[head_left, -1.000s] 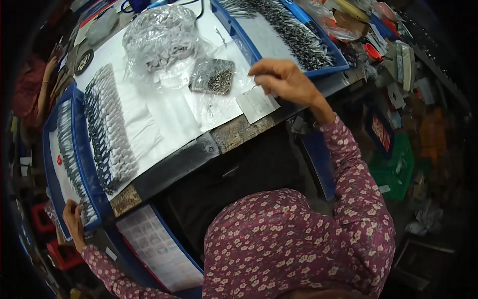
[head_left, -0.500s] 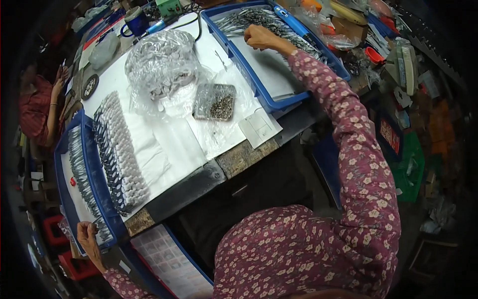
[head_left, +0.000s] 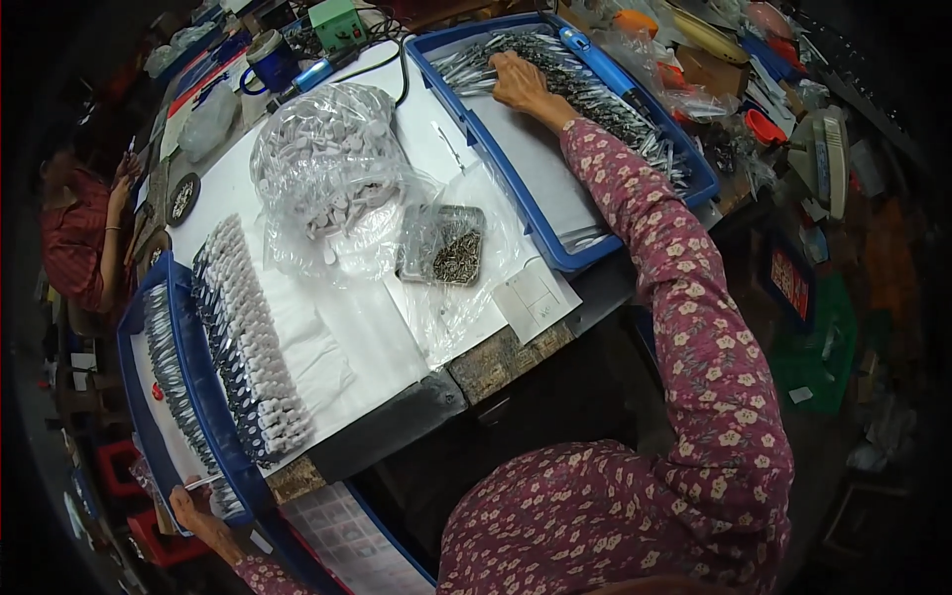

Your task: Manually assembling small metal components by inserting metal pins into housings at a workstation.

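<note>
At the lower left, my left hand (head_left: 203,523) pinches a slim, pale metal piece (head_left: 205,482) by its end. It is over the near end of a blue tray (head_left: 181,327), where a row of similar slim silvery pieces (head_left: 171,372) lies along one side. Across the table my right hand (head_left: 521,84) reaches into a larger blue tray (head_left: 543,233). Its bent fingertips touch a heap of slender silvery metal pieces (head_left: 585,89); whether they grip one is hidden.
Rows of pale-headed parts (head_left: 248,337) lie beside the left tray. A plastic bag of white pieces (head_left: 327,159) and a clear box of small screws (head_left: 441,246) sit mid-table. A blue electric screwdriver (head_left: 600,64) rests on the right tray. Another person (head_left: 84,228) sits at the far left.
My left hand has gone from curled at the tray's edge to extended with a slim piece between its fingers. My right hand stays at the heap. The view has shifted slightly.
</note>
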`<control>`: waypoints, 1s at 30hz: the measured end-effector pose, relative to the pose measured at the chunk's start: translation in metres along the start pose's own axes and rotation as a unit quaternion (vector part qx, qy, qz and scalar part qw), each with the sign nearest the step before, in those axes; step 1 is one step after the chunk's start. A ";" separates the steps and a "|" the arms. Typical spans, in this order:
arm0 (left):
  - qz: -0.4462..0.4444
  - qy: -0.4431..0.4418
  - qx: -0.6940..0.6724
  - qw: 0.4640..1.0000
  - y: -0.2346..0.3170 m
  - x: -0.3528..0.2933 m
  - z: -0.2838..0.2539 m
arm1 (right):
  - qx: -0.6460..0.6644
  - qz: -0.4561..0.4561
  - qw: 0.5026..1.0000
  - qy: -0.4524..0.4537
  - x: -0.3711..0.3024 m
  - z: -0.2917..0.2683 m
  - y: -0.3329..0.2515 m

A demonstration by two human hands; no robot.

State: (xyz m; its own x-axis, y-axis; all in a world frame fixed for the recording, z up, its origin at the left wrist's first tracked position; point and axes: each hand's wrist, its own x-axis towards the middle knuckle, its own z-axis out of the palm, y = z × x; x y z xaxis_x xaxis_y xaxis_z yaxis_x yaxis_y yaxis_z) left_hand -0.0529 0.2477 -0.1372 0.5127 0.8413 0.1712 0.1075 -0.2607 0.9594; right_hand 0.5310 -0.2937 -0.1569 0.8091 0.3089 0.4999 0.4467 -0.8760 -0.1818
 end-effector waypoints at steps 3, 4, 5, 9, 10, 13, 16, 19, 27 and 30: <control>-0.001 0.053 -0.029 0.998 -0.001 -0.002 -0.007 | -0.005 -0.030 1.000 -0.008 0.002 0.002 -0.013; -0.001 0.055 -0.028 0.998 -0.001 -0.003 -0.006 | -0.022 -0.035 0.999 -0.020 0.002 0.002 -0.017; 0.004 0.047 -0.020 0.999 0.002 -0.005 0.002 | -0.024 -0.035 0.999 -0.021 0.000 0.000 -0.017; 0.020 0.060 0.001 0.998 0.004 -0.007 0.005 | -0.129 -0.107 0.982 -0.082 0.001 -0.004 -0.019; 0.021 0.064 0.003 0.998 0.006 -0.009 0.002 | -0.153 -0.130 0.975 -0.094 0.004 -0.003 -0.021; 0.026 0.054 0.006 0.998 0.005 -0.007 0.008 | -0.202 -0.220 0.954 -0.016 0.003 0.000 -0.016; 0.026 0.054 -0.006 0.998 0.001 -0.007 0.003 | -0.196 -0.235 0.952 -0.013 0.007 0.002 -0.017; 0.011 0.061 0.007 0.998 -0.001 -0.005 0.002 | -0.178 -0.199 0.957 -0.114 0.014 0.006 -0.009; 0.015 0.077 0.036 0.996 0.004 -0.008 0.010 | -0.183 -0.236 0.942 -0.152 0.024 -0.006 -0.007; 0.025 0.083 0.059 0.995 0.011 -0.012 0.009 | -0.181 -0.262 0.939 -0.128 0.030 -0.003 -0.007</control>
State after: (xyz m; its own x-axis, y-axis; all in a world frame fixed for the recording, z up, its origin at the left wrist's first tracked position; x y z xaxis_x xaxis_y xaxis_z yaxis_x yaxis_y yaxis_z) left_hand -0.0500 0.2301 -0.1310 0.3737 0.8898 0.2621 0.1894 -0.3498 0.9175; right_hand 0.5508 -0.2791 -0.1383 0.6003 0.7711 0.2123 0.6877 -0.6332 0.3552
